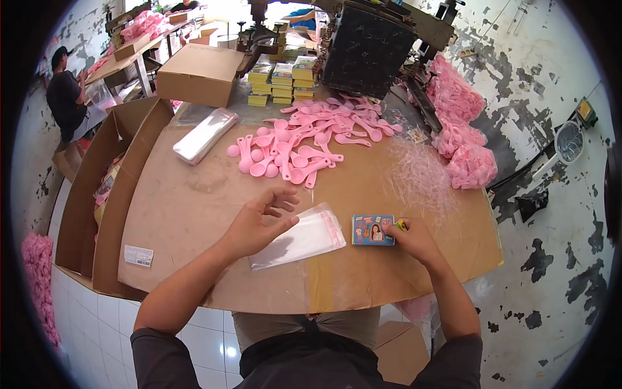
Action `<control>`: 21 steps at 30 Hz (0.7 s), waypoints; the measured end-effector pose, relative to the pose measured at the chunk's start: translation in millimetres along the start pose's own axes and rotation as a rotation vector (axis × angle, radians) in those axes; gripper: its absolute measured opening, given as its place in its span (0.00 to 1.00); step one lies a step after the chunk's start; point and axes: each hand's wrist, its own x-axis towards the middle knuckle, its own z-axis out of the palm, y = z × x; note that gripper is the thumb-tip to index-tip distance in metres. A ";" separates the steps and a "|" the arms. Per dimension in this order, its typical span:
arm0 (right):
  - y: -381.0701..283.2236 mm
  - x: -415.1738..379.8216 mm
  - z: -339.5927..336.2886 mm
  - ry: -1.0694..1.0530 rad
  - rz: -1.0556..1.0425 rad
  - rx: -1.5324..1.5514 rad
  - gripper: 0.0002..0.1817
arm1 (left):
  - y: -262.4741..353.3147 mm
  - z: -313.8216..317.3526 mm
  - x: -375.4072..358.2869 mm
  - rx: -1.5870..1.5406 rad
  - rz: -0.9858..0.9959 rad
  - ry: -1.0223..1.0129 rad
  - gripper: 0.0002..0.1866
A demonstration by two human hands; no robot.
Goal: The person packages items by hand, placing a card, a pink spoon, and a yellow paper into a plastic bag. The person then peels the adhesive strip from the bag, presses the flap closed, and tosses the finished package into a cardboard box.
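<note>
My left hand hovers with its fingers spread and holds nothing. Just beneath and beside it lies a stack of clear plastic bags with pinkish edges at the right end. My right hand grips the right side of a small stack of printed cards, blue on top with colourful pictures. A small yellow-green item shows by its thumb; I cannot make out what it is. Beyond both hands spreads a loose heap of pink plastic measuring spoons.
Cardboard covers the table. Another bundle of clear bags lies at the far left, near stacked card packs. A long open carton flanks the left edge. Bagged pink items line the right. One person works at the back left.
</note>
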 end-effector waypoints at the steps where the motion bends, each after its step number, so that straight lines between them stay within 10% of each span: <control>1: -6.4 -4.5 -4.3 0.026 -0.023 -0.164 0.24 | 0.8 -0.4 -0.3 0.030 0.010 0.010 0.28; 4: -12.2 -20.5 -9.8 0.293 -0.195 -0.491 0.20 | 4.8 -2.5 -0.6 0.131 0.062 0.042 0.29; 14: -69.1 -114.4 32.4 -0.144 -0.557 0.359 0.18 | 90.8 49.3 -65.8 0.117 0.123 -0.206 0.31; 17: -51.9 -110.1 80.5 0.052 -1.005 0.411 0.15 | 74.6 92.3 -104.4 0.001 0.027 -0.157 0.31; 21: -47.1 -121.2 122.4 0.209 -0.937 0.580 0.13 | 43.2 122.4 -136.3 -0.156 -0.089 0.032 0.26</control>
